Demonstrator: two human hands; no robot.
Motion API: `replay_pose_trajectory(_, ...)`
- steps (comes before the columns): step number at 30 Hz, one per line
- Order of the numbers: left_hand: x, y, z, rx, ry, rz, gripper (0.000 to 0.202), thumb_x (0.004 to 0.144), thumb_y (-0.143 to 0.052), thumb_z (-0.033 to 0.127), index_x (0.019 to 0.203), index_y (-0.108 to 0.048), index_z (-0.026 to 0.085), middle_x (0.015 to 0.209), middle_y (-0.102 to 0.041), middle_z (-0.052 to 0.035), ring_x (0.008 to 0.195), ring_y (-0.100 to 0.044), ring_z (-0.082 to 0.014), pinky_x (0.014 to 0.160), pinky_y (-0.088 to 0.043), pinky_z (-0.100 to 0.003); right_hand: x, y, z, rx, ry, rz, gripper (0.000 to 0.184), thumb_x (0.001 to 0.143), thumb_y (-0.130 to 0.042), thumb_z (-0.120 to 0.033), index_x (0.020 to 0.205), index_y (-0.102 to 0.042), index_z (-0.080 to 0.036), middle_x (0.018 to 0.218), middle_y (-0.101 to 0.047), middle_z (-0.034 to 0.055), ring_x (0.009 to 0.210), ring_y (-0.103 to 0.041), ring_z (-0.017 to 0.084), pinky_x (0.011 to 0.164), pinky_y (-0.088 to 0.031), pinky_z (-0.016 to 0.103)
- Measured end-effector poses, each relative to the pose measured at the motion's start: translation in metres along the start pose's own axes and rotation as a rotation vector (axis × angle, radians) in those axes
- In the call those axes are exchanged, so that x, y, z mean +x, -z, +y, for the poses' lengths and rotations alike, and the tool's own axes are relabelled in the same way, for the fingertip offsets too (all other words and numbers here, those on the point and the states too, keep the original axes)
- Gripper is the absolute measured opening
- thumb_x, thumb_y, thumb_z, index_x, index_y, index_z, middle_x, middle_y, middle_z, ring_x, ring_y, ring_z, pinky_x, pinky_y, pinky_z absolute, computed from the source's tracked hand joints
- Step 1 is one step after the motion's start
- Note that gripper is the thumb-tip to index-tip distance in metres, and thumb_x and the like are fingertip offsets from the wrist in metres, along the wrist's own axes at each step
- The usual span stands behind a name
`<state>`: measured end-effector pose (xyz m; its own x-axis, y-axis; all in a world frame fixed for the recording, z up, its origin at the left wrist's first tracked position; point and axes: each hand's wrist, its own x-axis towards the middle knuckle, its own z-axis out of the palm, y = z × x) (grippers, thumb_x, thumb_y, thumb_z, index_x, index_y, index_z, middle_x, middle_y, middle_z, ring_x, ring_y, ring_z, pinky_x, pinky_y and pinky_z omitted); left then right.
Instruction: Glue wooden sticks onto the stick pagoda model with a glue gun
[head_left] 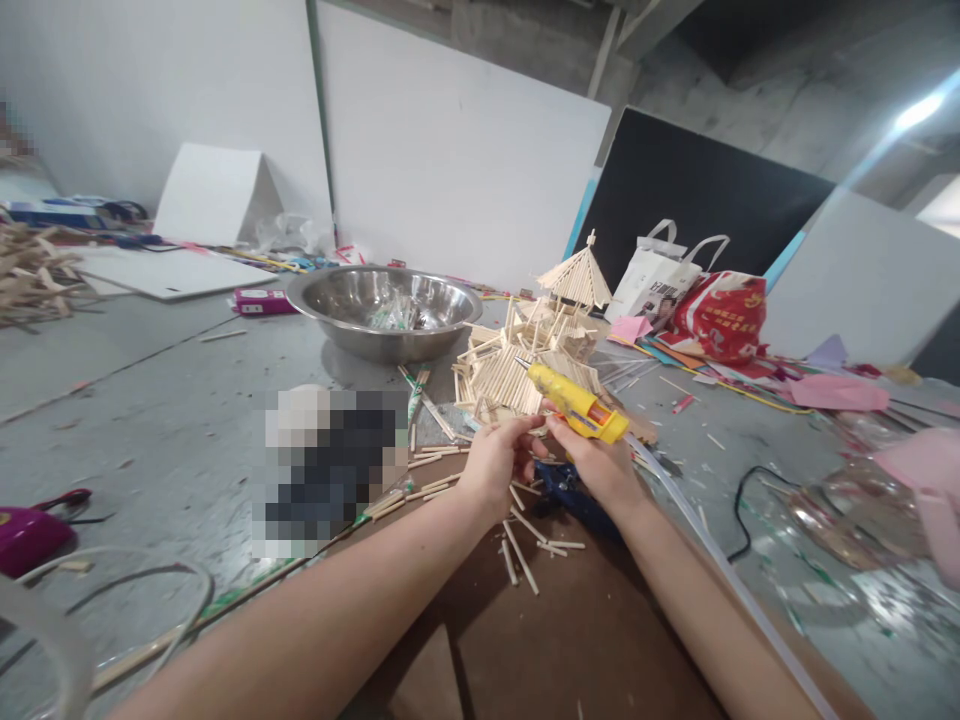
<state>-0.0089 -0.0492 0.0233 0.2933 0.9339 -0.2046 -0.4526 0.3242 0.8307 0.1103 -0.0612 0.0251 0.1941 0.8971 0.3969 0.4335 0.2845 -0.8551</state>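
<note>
In my right hand [604,470] is a yellow hot glue gun [574,400], its metal nozzle pointing up and to the left. My left hand [496,462] is beside it, thumb and fingers drawn together close to the right fingertips. Whatever the left fingers pinch is too small or hidden to name. Just beyond both hands stands a pagoda-like model [499,375] made of thin wooden sticks, topped by a pointed roof [576,275]. Loose wooden sticks [525,555] lie below my hands on a brown board [555,630]. A dark blue object [566,490] sits partly hidden between my wrists.
A steel basin [386,330] holding clear plastic stands behind on the left. White bags [656,270] and a red bag [720,315] are at the back right. A clear plastic jug [840,510] lies right; a cable [739,510] curls near it. A pixelated patch covers something at left.
</note>
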Motion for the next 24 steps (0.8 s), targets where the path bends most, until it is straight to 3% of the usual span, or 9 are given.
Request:
replay_pose_trajectory(14,0.0008,0.0017,-0.0025,-0.011,-0.03,-0.017,0.022,0.063,-0.055,0.029,0.075,-0.06,0.01,0.044,-0.052,0.0009,0.03,-0.037,-0.0053,0.032,-0.022,-0.019,-0.0006,-0.001,-0.001,0.026,0.007,0.002,0.025,0.068,-0.057,-0.031,0.089,-0.06,-0.017,0.092,-0.065,0.005,0.083,-0.059,0.018,0.078,-0.044,0.032)
replay_pose_trajectory(24,-0.001,0.0,-0.001,0.022,-0.022,0.001,0.023,0.064,-0.052,0.026,0.079,-0.06,0.01,0.044,-0.052,0.0006,0.031,-0.038,-0.0057,0.034,-0.023,-0.019,0.0078,0.0054,0.0012,-0.028,-0.007,0.092,0.024,0.064,-0.058,-0.038,0.078,-0.06,-0.019,0.085,-0.065,0.0042,0.086,-0.058,0.022,0.082,-0.042,0.038)
